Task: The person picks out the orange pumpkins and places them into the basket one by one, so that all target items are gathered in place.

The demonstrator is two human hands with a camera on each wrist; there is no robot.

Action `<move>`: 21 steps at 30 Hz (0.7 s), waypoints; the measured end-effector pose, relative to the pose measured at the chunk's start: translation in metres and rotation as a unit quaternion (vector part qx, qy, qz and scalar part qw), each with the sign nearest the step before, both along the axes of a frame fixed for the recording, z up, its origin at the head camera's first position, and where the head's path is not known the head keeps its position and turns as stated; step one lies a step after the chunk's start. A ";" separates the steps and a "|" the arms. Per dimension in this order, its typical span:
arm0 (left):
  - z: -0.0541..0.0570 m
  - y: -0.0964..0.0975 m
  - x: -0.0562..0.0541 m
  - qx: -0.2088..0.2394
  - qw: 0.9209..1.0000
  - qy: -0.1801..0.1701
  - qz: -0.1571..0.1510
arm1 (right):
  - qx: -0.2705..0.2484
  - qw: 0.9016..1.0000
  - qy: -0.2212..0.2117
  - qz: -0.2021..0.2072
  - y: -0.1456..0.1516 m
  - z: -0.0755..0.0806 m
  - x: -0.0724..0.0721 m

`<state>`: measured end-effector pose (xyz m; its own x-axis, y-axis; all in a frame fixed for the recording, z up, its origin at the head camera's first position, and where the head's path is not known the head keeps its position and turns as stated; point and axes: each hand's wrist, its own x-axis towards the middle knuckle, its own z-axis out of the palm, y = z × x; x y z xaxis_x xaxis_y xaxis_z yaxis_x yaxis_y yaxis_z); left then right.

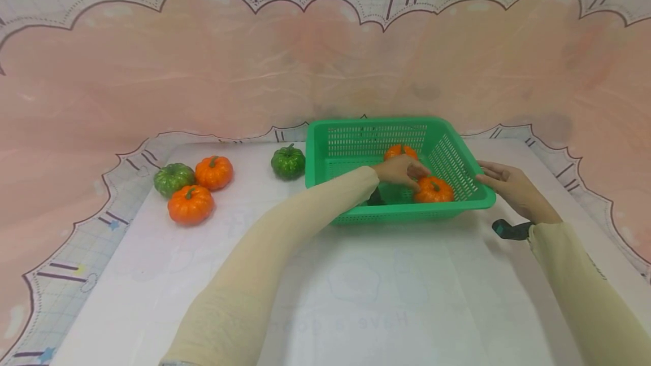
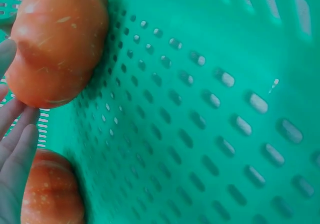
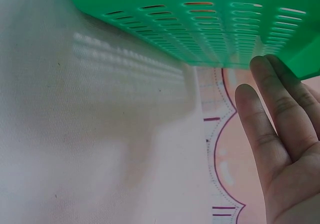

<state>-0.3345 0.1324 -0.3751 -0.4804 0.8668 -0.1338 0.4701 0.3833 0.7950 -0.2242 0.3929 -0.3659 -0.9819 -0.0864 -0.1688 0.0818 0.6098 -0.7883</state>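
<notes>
My left hand [image 1: 402, 171] reaches into the green plastic basket [image 1: 356, 123], with fairly straight fingers and the thumb right at the side of an orange mini pumpkin [image 1: 434, 191]. In the left wrist view the fingertips lie between this pumpkin [image 2: 57, 43] and a second orange pumpkin [image 2: 52, 194]. That second pumpkin [image 1: 400, 152] sits farther back, partly hidden by the hand. My right hand [image 1: 519, 191] is at the basket's right rim. Its extended fingers [image 3: 287, 108] lie along the outer wall in the right wrist view; the thumb is mostly out of sight there.
On the white tabletop to the left, two orange pumpkins [image 1: 190, 205] and a green pumpkin [image 1: 174, 179] are grouped together. Another green pumpkin [image 1: 288, 162] stands just left of the basket. A patterned, peach-coloured cloth [image 1: 203, 72] rises behind the table.
</notes>
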 end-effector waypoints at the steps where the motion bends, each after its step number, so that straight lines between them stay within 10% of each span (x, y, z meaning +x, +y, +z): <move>1: 0.001 0.000 0.000 0.001 1.000 -0.001 0.001 | -0.002 1.000 -0.001 0.000 0.000 0.000 0.000; 21: 0.008 -0.001 -0.006 0.058 0.997 -0.054 0.022 | 0.011 1.000 0.007 0.003 0.000 -0.001 0.000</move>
<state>-0.3408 0.1317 -0.3666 -0.5066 0.8578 -0.0869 0.3646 0.3045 0.8800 -0.2239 0.3926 -0.3666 -0.9835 -0.0892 -0.1576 0.0674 0.6276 -0.7756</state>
